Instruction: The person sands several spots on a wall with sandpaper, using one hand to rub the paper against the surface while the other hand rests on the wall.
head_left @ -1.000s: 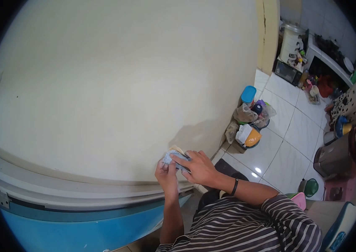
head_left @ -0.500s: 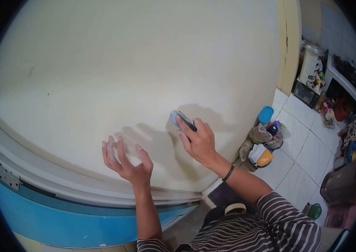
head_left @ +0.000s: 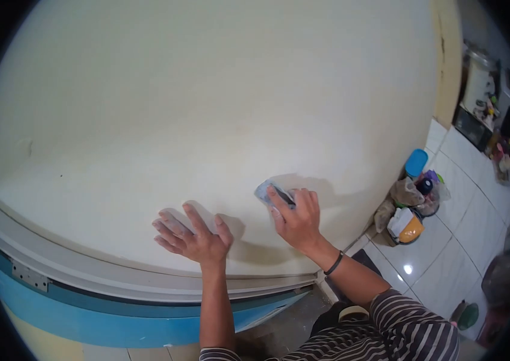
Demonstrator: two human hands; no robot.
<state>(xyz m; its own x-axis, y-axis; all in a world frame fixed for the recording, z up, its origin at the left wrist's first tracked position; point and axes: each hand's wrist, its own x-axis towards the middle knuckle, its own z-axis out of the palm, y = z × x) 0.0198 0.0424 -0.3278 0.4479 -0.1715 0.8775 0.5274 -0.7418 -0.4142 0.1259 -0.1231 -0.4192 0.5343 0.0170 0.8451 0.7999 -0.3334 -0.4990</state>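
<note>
A broad cream wall [head_left: 219,132] fills most of the view in front of me. My right hand [head_left: 300,219] is closed around the dark handle of a putty knife [head_left: 269,190], its index finger stretched along the tool. The pale grey-blue blade lies close against the wall and points up and left. To the left, my left hand [head_left: 198,237] rests on the wall with its fingers spread and nothing in them. Whitish residue marks its fingers.
Below the wall surface runs a pale door frame [head_left: 146,280] with a metal hinge [head_left: 29,275] and a blue door [head_left: 116,322]. On the right, bags and a blue-lidded container [head_left: 416,162] stand on white floor tiles [head_left: 432,259], near a green item [head_left: 467,314].
My left hand has come down flat onto the wall, fingers spreading wider. The putty knife in my right hand sits a little lower and further right, while the whole view has shifted.
</note>
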